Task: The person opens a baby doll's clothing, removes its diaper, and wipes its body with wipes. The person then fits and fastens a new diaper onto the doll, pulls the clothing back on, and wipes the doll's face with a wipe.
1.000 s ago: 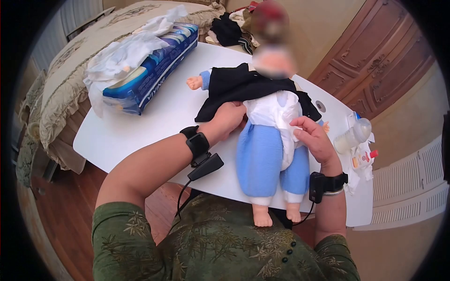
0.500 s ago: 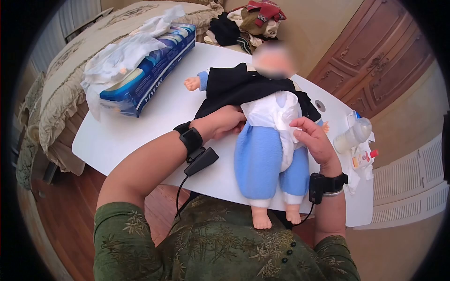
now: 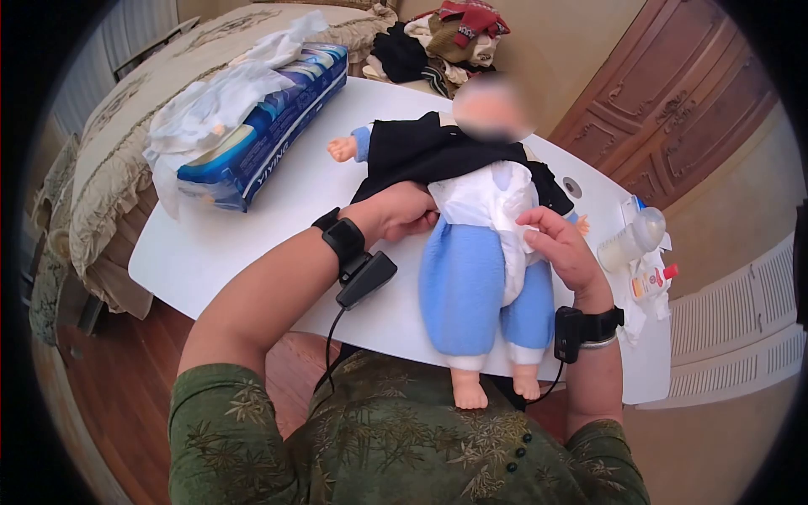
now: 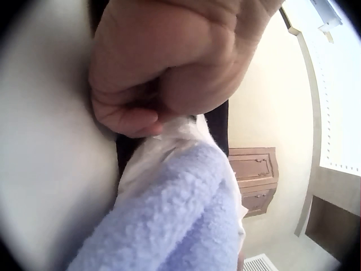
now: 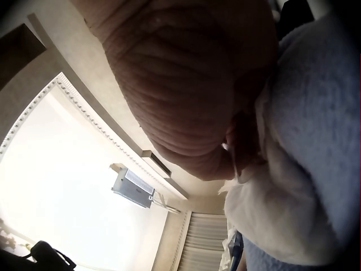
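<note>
Left hand (image 3: 406, 212): fingers curled in, looks to be pinching the diaper's edge at the doll's left-of-picture hip; exact grip half hidden. Right hand (image 3: 564, 248): thumb and forefinger pinch the diaper (image 3: 505, 198) at its other side. Diaper is on the doll (image 3: 463, 269), over the blue suit, front panel up on the belly and bunched toward the right hand. Step looks like fitting the waist. To do it well: keep the right pinch as anchor, smooth the bunched panel flat, draw both sides level, snug not hard; thin edge could tear if yanked. Keep the black top (image 3: 421, 151) above the waistline; its hem lies right by the left hand and could get caught. Doll is on its back on the desk (image 3: 215, 252), feet over the near edge, so pull sideways, not toward yourself. Pack (image 3: 286, 139) near the far left edge, bottle (image 3: 631, 240) at the right, both out of the way. Vs 1 s ago: left hand has turned slightly and now overlaps the top's lower corner; right hand's pinch and the panel look about the same.
</note>
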Motion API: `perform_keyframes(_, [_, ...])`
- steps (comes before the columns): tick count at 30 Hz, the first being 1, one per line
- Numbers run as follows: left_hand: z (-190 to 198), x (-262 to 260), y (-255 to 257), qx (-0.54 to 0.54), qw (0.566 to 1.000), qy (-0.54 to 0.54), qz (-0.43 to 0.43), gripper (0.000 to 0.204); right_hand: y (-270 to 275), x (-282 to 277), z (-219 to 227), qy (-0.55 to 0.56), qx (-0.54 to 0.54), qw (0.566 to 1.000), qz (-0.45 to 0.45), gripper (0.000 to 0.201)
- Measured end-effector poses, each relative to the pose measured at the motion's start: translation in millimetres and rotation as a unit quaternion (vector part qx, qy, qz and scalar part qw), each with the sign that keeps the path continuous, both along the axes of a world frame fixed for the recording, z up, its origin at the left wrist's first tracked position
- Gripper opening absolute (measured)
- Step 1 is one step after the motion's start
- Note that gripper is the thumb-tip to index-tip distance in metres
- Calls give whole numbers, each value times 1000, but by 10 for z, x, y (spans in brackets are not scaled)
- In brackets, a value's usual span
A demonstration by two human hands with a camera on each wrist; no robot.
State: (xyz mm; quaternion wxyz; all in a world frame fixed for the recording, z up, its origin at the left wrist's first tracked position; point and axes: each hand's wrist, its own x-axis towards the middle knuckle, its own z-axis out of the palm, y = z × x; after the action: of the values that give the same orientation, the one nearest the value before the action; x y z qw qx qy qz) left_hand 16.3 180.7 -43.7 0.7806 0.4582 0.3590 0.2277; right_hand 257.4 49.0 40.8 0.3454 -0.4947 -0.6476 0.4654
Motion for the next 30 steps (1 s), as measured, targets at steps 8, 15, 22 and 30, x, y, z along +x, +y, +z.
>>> perform_keyframes(8, [663, -370, -201, 69, 988, 78, 116, 10, 34, -71, 23, -21, -5, 1000, 5, 18])
perform_keyframes(15, [1038, -300, -525, 152, 985, -82, -18, 11, -45, 52, -23, 119, 21, 991, -50, 17])
perform_keyframes(22, [1379, -152, -963, 331, 896, -179, -235, 11, -412, 398, 169, 235, 122, 960, -89, 15])
perform_keyframes(30, [1344, -176, -1404, 401, 811, -66, -421, 5, -1060, 555, 238, 55, 191, 980, -6, 5])
